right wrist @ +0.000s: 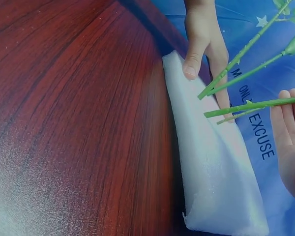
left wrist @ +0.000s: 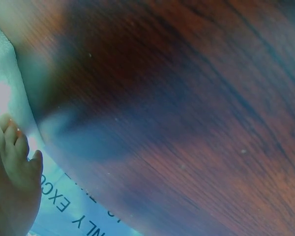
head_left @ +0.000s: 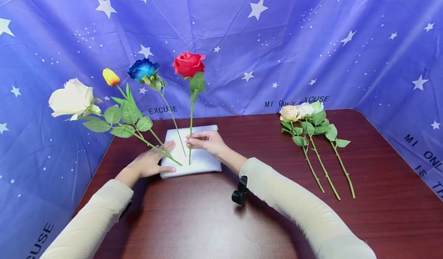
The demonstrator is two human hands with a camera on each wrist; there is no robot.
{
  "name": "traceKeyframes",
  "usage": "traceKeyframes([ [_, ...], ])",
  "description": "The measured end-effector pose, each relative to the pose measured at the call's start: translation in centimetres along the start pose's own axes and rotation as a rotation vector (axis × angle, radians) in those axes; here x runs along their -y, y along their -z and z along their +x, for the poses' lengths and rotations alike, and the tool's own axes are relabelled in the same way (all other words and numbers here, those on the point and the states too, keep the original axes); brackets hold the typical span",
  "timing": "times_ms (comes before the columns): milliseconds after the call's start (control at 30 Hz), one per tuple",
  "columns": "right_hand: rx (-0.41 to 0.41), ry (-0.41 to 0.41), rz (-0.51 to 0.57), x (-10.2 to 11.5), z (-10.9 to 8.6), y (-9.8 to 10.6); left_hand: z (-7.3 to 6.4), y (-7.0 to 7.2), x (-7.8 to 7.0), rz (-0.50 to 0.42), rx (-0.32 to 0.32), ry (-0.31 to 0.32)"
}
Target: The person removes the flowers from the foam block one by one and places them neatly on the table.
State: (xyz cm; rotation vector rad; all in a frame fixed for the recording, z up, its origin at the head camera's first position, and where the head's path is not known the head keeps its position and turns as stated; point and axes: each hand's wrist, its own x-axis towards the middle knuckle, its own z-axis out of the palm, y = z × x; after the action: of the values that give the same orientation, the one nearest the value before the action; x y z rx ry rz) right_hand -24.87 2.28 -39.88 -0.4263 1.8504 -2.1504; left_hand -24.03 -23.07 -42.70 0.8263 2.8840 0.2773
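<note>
A white foam block (head_left: 205, 162) lies on the table. My left hand (head_left: 148, 162) rests on its left side, thumb along the front and fingers spread toward the back. My right hand (head_left: 212, 142) pinches the green stem of a red rose (head_left: 189, 64) between thumb and fingers, holding it upright. In the right wrist view the stem's cut end (right wrist: 207, 114) is right at the foam's top. A blue rose (head_left: 142, 70), a yellow-orange tulip (head_left: 110, 77) and a white rose (head_left: 70, 98) rise from the foam, the last two leaning left.
Pale roses (head_left: 290, 113) with leafy, thorny stems lie on the right side of the dark red wooden table (head_left: 270, 220). A blue cloth (head_left: 228, 28) with white stars hangs behind and at both sides. A black wrist camera (head_left: 238, 195) hangs below the right sleeve.
</note>
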Motion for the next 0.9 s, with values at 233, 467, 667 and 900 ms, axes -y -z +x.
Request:
traceKeyframes([
  [233,-0.046,-0.013,0.091,0.01,-0.03,0.16,0.1,-0.09,0.05,-0.002,0.015,0.012],
  [467,-0.098,-0.028,0.153,0.26,0.07,0.14,0.21,0.02,0.11,-0.002,0.022,0.018],
  [667,-0.153,-0.006,0.182,0.02,0.11,0.11,0.21,0.05,0.06,-0.003,0.017,0.011],
  [900,-0.273,-0.006,0.229,-0.23,0.23,0.04,0.24,-0.07,0.03,-0.008,0.007,0.008],
])
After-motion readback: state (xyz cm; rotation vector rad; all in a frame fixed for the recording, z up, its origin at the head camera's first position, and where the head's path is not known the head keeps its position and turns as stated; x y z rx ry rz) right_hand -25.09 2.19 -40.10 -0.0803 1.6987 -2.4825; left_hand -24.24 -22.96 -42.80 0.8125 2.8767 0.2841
